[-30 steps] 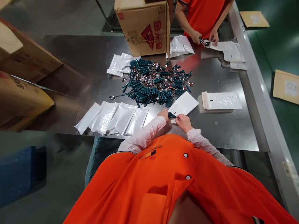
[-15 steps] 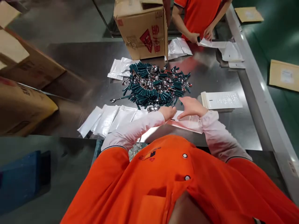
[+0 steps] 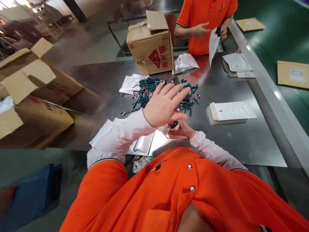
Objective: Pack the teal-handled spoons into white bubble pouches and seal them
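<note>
My left hand (image 3: 166,104) is open, palm down with fingers spread, above a heap of small metal spoons with dark green handles (image 3: 145,100), hiding the middle of the heap. Lower down, my right hand (image 3: 183,129) is closed on a white mailer bag (image 3: 177,136) near the table's front edge. Dark, shiny spoon bowls (image 3: 173,125) show by its fingers; whether they lie inside the bag I cannot tell. A stack of white mailer bags (image 3: 235,111) lies to the right. More white packets (image 3: 143,144) lie under and beside my left forearm.
Across the metal table (image 3: 243,138), a co-worker in orange (image 3: 200,38) holds a white bag (image 3: 213,45). A cardboard box (image 3: 154,53) stands behind the heap, open cartons (image 3: 45,119) at the left. A green conveyor (image 3: 277,42) with brown envelopes (image 3: 293,74) runs along the right.
My left hand has lifted off the bag and spread open above the spoons. My right hand has moved left and now grips the bag. The co-worker has raised a bag. The view has tilted up.
</note>
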{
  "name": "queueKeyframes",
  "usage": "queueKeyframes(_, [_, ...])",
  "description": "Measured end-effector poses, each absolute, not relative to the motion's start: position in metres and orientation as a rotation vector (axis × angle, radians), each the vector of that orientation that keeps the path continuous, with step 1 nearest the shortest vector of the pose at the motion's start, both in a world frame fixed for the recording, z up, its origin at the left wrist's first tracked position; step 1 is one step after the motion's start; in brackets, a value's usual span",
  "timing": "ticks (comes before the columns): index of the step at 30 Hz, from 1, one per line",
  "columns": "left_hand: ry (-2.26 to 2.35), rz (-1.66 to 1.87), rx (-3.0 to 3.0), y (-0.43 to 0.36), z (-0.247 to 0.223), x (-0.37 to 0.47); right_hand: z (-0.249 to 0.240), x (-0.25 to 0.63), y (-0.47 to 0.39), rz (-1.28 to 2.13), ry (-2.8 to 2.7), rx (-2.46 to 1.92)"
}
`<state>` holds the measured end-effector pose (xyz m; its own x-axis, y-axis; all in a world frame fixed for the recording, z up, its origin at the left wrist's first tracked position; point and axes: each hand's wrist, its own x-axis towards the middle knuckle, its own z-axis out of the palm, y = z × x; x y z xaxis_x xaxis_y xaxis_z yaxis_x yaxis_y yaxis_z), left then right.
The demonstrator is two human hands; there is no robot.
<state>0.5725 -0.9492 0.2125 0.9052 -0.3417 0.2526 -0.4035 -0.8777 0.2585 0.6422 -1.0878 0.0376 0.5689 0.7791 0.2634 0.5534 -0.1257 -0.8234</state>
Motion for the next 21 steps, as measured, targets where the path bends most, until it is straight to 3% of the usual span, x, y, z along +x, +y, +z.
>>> queueKeyframes(5, [-0.512, -0.305, 2.425, -0.927, 0.152, 0.578, 0.012, 0.624, -1.105, 0.829, -0.877, -1.268])
queueKeyframes(8, [-0.422, -0.495, 2.194, -0.929, 0.107, 0.572, -0.001, 0.622, -1.117, 1.021, -0.747, -1.180])
queueKeyframes(18, [0.217, -0.332, 2.313, -0.906, 0.059, 0.558, -0.014, 0.644, -1.133, 0.621, -0.653, -1.578])
queueKeyframes(21, [0.311, -0.065, 2.427, -0.912, 0.061, 0.548, -0.023, 0.638, -1.128, 0.519, -0.563, -1.622])
